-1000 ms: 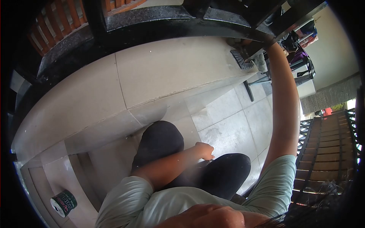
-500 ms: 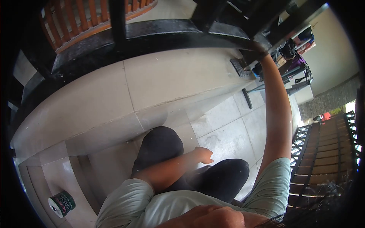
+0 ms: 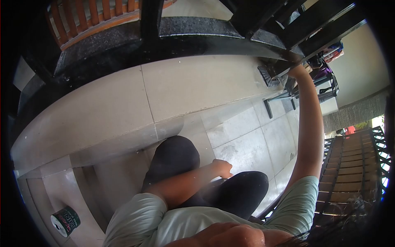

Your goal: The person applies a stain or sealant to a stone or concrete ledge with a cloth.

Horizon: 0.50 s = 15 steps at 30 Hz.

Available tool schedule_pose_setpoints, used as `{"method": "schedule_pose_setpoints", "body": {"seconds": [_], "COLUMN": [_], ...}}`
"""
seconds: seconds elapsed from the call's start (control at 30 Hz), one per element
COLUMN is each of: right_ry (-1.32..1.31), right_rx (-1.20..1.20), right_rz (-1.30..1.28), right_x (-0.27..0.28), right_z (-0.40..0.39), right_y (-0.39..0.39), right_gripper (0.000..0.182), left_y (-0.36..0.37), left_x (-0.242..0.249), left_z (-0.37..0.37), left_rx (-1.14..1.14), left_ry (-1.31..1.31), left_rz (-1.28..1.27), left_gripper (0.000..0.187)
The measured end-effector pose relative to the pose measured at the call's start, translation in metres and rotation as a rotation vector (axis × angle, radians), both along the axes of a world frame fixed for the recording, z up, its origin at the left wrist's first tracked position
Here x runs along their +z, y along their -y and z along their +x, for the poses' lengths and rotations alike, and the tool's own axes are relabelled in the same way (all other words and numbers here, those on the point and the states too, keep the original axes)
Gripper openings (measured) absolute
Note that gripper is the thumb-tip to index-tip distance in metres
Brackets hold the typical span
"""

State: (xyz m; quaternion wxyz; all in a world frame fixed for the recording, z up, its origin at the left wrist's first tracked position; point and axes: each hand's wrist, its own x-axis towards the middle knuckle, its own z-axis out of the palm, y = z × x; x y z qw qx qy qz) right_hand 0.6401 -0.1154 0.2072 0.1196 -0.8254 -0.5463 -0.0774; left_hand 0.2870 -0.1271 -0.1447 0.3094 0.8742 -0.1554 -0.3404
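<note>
My right hand (image 3: 298, 71) is at the end of my raised arm, against the dark wooden frame (image 3: 193, 46) at the upper right. Its fingers are hidden by a dark slat, so its grip cannot be made out. Low over my lap, between my dark-clothed knees, my left hand (image 3: 222, 168) is closed. Its fingertips point away from the camera, and what they hold, if anything, is too small to tell.
A pale tiled ledge (image 3: 205, 82) runs below the frame. A green and white round container (image 3: 66, 221) stands on the lower left step. A brush-like object (image 3: 268, 77), a metal stand (image 3: 268, 108) and a slatted gate (image 3: 349, 164) are at the right. An orange-brown slatted seat (image 3: 94, 18) is behind the frame.
My right hand has shifted right and slightly down along the dark frame. The frame appears shifted in view. My left hand has hardly moved and stays closed.
</note>
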Motion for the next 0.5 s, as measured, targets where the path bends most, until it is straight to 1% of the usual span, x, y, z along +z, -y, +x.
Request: {"method": "schedule_pose_setpoints", "body": {"seconds": [0.03,0.1,0.17,0.2,0.23,0.27,0.3,0.33,0.37,0.4,0.47,0.5], "right_ry": [0.031,0.098,0.185,-0.002,-0.177,-0.17,-0.144,-0.237,-0.423,-0.418,-0.682,-0.825], "right_rx": [0.007,0.078,0.194,-0.119,-0.436,-0.42,-0.395,-0.425,-0.503,-0.536,-0.58,-0.703], "right_rz": [-0.009,0.011,0.112,0.129,0.162,0.435,0.707,0.903,1.194,1.331,1.735,1.844], "right_x": [0.003,0.003,-0.003,-0.007,-0.012,-0.035,-0.065,-0.099,-0.115,-0.148,-0.209,-0.238], "right_z": [-0.002,0.008,0.023,0.008,-0.009,-0.012,-0.009,0.002,-0.048,-0.063,-0.128,-0.156], "right_y": [0.0,0.004,0.015,0.032,0.049,0.075,0.101,0.138,0.141,0.165,0.185,0.195], "right_gripper": [0.057,0.052,0.047,0.04,0.034,0.03,0.027,0.029,0.033,0.036,0.043,0.042], "left_y": [0.0,0.0,-0.002,-0.004,-0.002,-0.01,-0.013,-0.013,-0.011,-0.008,-0.005,-0.005], "left_x": [-0.002,-0.006,-0.005,-0.003,-0.014,0.009,0.017,0.019,0.015,0.009,0.004,0.005], "left_z": [0.002,0.003,0.005,0.005,0.005,0.006,0.005,0.003,0.003,0.001,-0.003,-0.005], "left_rx": [0.009,0.008,0.024,0.036,0.052,0.034,0.031,0.036,0.007,-0.018,-0.05,-0.058], "left_ry": [0.006,-0.002,0.019,0.024,0.063,0.027,0.05,0.074,0.073,0.071,0.07,0.04], "left_rz": [-0.005,-0.011,-0.027,-0.045,-0.085,-0.048,-0.037,-0.032,-0.032,-0.034,-0.043,-0.036], "left_gripper": [0.058,0.058,0.059,0.058,0.057,0.057,0.058,0.058,0.058,0.058,0.06,0.061]}}
